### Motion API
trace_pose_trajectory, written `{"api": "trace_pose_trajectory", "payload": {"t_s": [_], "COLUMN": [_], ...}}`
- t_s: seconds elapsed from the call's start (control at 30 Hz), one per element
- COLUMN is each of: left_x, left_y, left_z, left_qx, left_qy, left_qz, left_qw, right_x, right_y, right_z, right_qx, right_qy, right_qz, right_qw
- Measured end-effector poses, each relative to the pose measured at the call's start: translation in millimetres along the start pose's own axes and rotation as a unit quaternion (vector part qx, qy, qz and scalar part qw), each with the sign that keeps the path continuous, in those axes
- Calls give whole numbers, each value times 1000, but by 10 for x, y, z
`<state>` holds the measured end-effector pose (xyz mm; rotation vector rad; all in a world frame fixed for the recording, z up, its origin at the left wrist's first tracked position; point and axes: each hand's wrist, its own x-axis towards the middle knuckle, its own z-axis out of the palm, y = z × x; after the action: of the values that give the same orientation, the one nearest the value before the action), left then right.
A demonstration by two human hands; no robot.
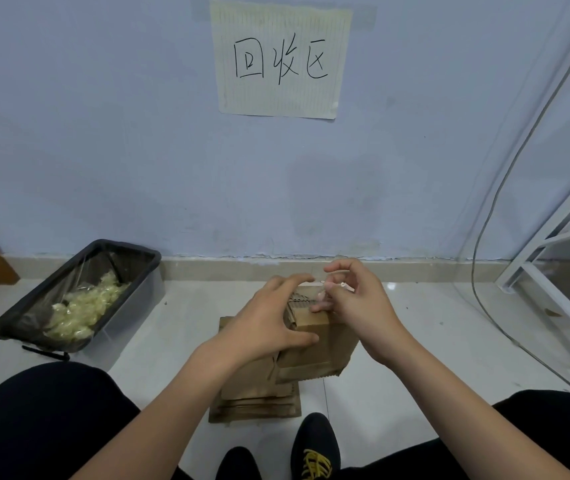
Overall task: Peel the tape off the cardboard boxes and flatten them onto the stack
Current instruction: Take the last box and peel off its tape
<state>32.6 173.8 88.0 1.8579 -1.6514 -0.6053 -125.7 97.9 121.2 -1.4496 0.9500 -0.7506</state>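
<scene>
We saw the wall sign [280, 58] at twelve o'clock, handwritten "回收区". At nine o'clock sat the bin [79, 296], lined with plastic and holding crumpled tape, well apart from the stack [255, 403] on the floor [159, 344] at six o'clock. The cardboard box [318, 348] rested on that stack, with bare floor open on both sides. Our left hands [269, 320] gripped the box from above, fingers curled over its edge. Our right hands [356, 299] pinched a clear strip of tape [337, 285] at the box's far edge.
</scene>
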Motion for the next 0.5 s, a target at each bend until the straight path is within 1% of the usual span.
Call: {"api": "trace_pose_trajectory", "payload": {"t_s": [0.1, 0.3, 0.5], "left_x": [-16, -36, -42], "left_y": [36, 82, 101], "left_z": [1, -36, -80], "left_qx": [-2, -15, 12], "left_qy": [16, 39, 32], "left_qz": [6, -1, 15], "left_qw": [1000, 999, 999], "right_x": [45, 4, 47], "right_y": [-74, -133, -103], "right_z": [-70, -205, -233], "right_qx": [-21, -109, -170], "right_qy": [0, -48, 8], "right_qz": [9, -28, -74], "right_qw": [1000, 992, 983]}}
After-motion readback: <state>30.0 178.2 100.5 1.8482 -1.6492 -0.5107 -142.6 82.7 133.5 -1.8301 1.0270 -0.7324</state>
